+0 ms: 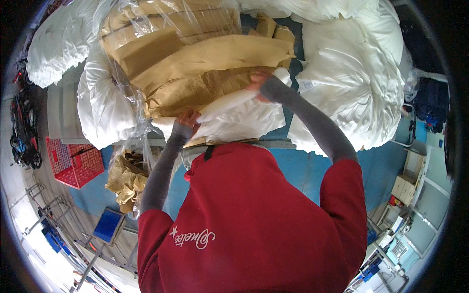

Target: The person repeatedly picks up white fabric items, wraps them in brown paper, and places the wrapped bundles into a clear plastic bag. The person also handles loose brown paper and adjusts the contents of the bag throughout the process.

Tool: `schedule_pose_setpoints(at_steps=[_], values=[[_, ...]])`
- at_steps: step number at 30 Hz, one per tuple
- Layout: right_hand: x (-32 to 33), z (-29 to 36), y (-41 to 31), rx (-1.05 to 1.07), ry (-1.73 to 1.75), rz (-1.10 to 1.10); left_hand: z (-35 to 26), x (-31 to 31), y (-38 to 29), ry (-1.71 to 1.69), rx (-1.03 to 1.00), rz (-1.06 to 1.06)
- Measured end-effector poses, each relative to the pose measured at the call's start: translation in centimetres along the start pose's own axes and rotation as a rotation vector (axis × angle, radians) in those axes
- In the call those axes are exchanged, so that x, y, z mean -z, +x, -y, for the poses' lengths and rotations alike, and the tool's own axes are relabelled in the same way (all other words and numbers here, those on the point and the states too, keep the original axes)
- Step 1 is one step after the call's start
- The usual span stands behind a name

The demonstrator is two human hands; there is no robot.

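A piece of white fabric [234,122] lies bunched at the near side of the table, just in front of me. My left hand [189,119] grips its upper edge at the left. My right hand [261,86], blurred, pinches the same edge farther right, with fingers above and thumb below. Between the hands the edge forms a taut, smooth band. Directly beyond it lies a wide sheet of creased brown paper [220,58], its near part tucked down behind the fabric.
Big heaps of white fabric [348,80] crowd the right, and another white bundle [104,106] the left. Clear plastic film [146,22] covers brown paper at the back. Crumpled brown paper [128,179] hangs in plastic by my left arm. A red crate [75,161] stands on the floor.
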State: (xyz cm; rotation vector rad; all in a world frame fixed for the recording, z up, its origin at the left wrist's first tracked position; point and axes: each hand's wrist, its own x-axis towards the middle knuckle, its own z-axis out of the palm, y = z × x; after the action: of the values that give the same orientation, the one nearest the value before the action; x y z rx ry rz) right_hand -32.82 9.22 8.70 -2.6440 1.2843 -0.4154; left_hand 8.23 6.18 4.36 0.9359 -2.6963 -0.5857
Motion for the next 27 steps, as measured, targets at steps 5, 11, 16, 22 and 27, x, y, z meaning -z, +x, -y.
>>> schedule_pose_setpoints(at_steps=[5, 11, 16, 22, 27], values=[[2.0, 8.4, -5.1, -0.106, 0.026, 0.026, -4.5, -0.1, -5.0, -0.123, -0.129, -0.043], [1.3, 7.6, -1.6, -0.31, 0.312, 0.145, -1.2, -0.7, -2.4, -0.276, 0.46, 0.257], [0.7, 7.5, 2.3, -0.421, 0.433, 0.585, 1.9, 0.4, 0.9, -0.082, 0.169, 0.068], [-0.7, 8.6, 1.5, -0.218, 0.038, 0.611, -0.9, 1.4, -0.3, -0.058, 0.106, 0.041], [-1.8, 11.4, 0.6, -0.328, -0.037, 0.61, -4.7, 2.5, -2.5, -0.061, 0.026, 0.002]])
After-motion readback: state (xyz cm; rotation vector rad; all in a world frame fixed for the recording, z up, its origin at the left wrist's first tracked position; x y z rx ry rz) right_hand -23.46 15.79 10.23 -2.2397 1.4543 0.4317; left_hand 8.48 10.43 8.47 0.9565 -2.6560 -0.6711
